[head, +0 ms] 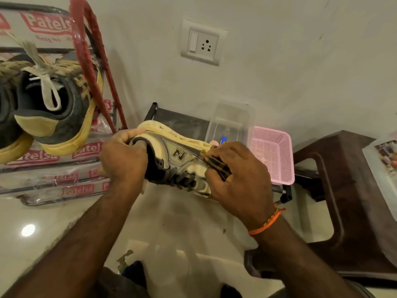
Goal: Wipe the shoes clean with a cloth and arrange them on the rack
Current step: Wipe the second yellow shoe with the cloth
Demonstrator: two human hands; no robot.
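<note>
You are holding the sneaker [176, 160] on its side at the middle of the frame. Your left hand [123, 157] is gripping its heel, and your right hand [238, 179] is closing over a dark cloth [214, 163] against the toe. Keep the heel steady and rub along the cream sole. Two shoes [51, 106] are already sitting on the rack [90, 50] in the upper left.

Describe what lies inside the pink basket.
The pink basket shows only bare perforated floor and walls; its near-left corner is hidden behind the right hand and the sneaker.
</note>
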